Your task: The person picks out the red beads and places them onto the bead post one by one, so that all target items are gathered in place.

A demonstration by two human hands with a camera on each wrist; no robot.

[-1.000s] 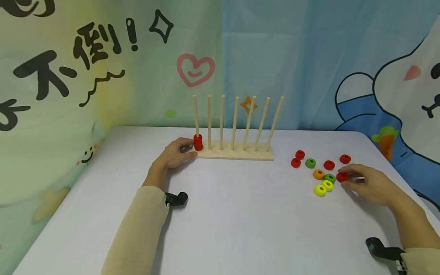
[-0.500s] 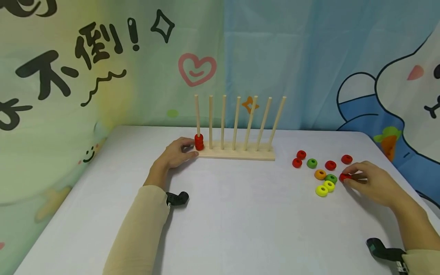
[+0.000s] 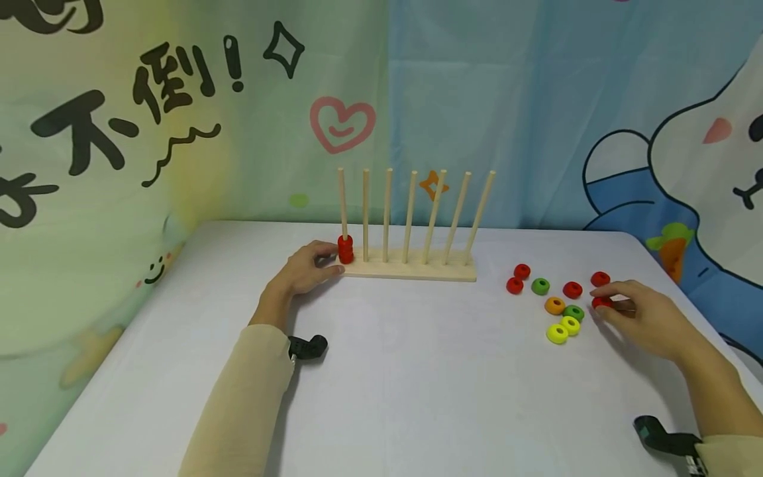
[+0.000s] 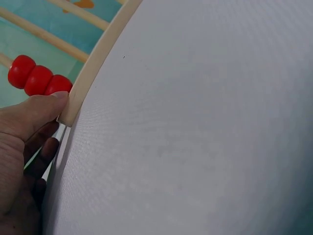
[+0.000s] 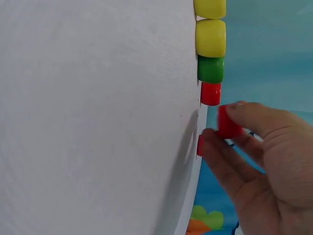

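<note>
My left hand (image 3: pixel 305 268) grips the left end of a wooden peg rack (image 3: pixel 411 270), its thumb at the base's front edge. Several upright pegs rise from the rack. Stacked on the leftmost peg are three red beads (image 4: pixel 38 78), their lowest one right beside the left thumb. On the right side of the table, my right hand (image 3: pixel 646 318) pinches a red bead (image 5: pixel 229 122) between thumb and fingers. In the right wrist view that bead is held up off the white tabletop.
Around the right hand lie loose beads: several red ones (image 3: pixel 572 289), two green (image 3: pixel 540 286), one orange (image 3: pixel 554 305) and two yellow (image 3: pixel 557 333). The white table (image 3: pixel 429 384) ends at the back against a printed cloth (image 3: pixel 477 99).
The red bead in my right hand has come up off the table and shifted slightly right, away from the green bead. My left hand stays at the rack's end.
</note>
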